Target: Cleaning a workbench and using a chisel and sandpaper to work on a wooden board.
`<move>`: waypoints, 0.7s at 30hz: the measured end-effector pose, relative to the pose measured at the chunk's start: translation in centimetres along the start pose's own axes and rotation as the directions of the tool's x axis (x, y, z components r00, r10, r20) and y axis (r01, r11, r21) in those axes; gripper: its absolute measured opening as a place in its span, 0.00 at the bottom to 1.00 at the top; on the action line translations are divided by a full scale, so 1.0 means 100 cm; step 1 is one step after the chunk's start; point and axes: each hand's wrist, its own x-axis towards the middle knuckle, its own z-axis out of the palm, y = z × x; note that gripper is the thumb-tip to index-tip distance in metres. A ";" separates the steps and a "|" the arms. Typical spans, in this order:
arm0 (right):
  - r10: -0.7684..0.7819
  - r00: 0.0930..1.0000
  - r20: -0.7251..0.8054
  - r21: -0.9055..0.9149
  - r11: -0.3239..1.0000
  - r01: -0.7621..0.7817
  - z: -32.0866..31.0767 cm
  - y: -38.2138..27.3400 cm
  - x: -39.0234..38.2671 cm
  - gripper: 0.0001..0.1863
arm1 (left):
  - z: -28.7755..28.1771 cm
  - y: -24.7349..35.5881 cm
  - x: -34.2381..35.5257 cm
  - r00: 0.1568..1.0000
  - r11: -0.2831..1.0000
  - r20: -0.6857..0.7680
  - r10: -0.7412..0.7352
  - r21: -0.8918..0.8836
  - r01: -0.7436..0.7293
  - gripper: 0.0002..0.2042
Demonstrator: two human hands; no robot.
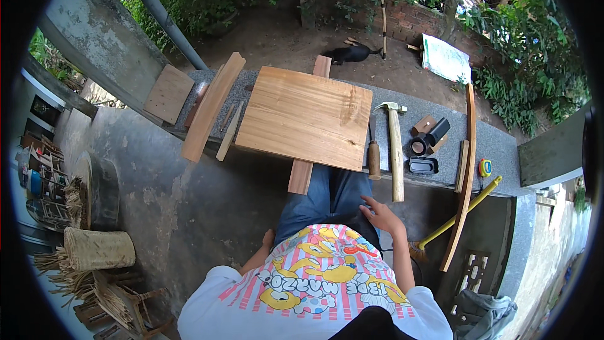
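Observation:
Fingers apart and holding nothing, my right hand is over my right thigh. My left hand hangs by my left hip, its fingers mostly hidden. In front of my knees a square wooden board lies on the stone ledge, across a narrow wood strip that sticks out at both ends. To the board's right are a wooden-handled chisel, partly under the board's edge, and a claw hammer with a pale handle. My right hand is nearest to the hammer's handle end, touching neither tool.
Wood planks and a pointed stick lie left. Right of the hammer are a black cylindrical device, a small black tray, a long curved strip, a tape measure and a yellow-handled broom. A black dog lies beyond.

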 end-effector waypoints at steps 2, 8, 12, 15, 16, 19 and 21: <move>-0.041 0.998 0.043 -0.003 0.999 0.041 -0.021 -0.053 -0.007 0.28 | -0.039 0.030 -0.032 1.000 0.997 0.014 -0.020 -0.078 0.021 0.14; -0.287 0.809 -0.513 -0.098 0.956 0.277 -0.033 -0.088 0.013 0.20 | -0.045 0.040 -0.008 0.995 0.931 0.033 -0.094 -0.350 0.099 0.14; -0.405 0.756 -0.515 -0.282 0.912 0.297 -0.032 -0.082 0.034 0.24 | -0.040 0.059 -0.006 0.986 0.824 0.060 -0.155 -0.542 0.162 0.14; -0.367 0.791 -0.489 -0.399 0.901 0.172 -0.023 -0.070 0.048 0.27 | -0.045 0.062 0.001 0.977 0.719 0.070 -0.204 -0.667 0.197 0.14; -0.325 0.822 -0.468 -0.342 0.924 0.171 -0.021 -0.061 0.052 0.29 | -0.050 0.063 0.001 0.974 0.688 0.080 -0.211 -0.695 0.207 0.14; -0.294 0.833 -0.468 -0.318 0.936 0.152 -0.017 -0.052 0.057 0.30 | -0.072 0.072 0.007 0.962 0.533 -0.023 -0.272 -0.836 0.131 0.16; -0.288 0.837 -0.466 -0.303 0.940 0.154 -0.013 -0.039 0.066 0.32 | -0.131 0.090 0.023 0.922 0.428 -0.206 -0.328 -0.902 -0.050 0.20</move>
